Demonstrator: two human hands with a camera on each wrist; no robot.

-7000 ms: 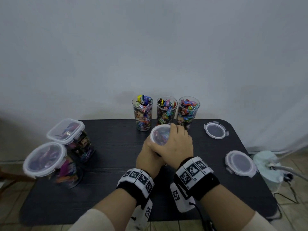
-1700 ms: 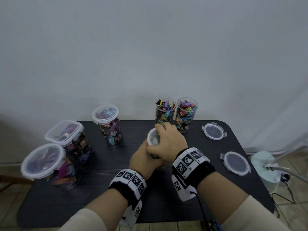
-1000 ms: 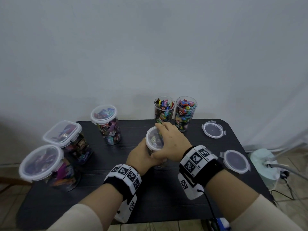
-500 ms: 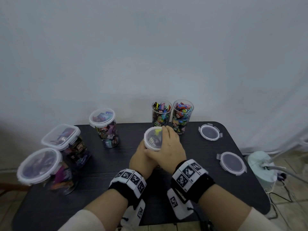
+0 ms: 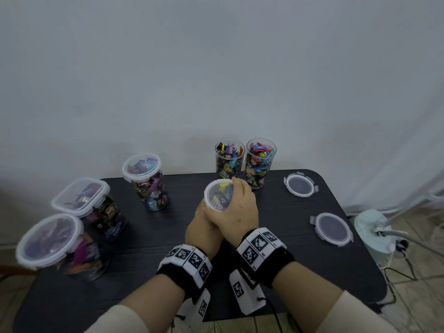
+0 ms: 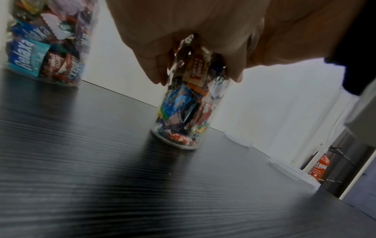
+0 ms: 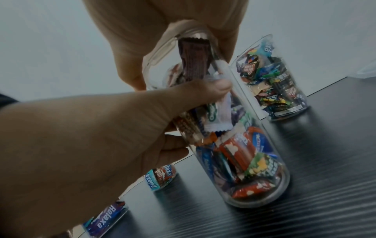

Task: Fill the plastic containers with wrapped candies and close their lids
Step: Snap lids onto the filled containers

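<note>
On black table (image 5: pixel 288 236), both hands grip lidded candy container (image 5: pixel 217 195).

"Relaxa" stands in white letters on blue candy wrappers (image 6: pixel 26 59) pressed against the wall of a clear container (image 6: pixel 46 41) at the left of the left wrist view; the same word shows on wrappers (image 7: pixel 151 182) in the containers low in the right wrist view, and again on a purple wrapper (image 7: pixel 105 215). "COFFEE CANDY" reads on an orange-brown wrapper (image 6: pixel 196 67) in the held container (image 6: pixel 183 112), and on a dark wrapper (image 7: pixel 249 68) in the open cup (image 7: pixel 280 83) behind. The wristbands (image 5: pixel 259 246) carry black-and-white square code markers. Print on the red fire extinguisher (image 6: pixel 319 167) is too small to read.
</note>
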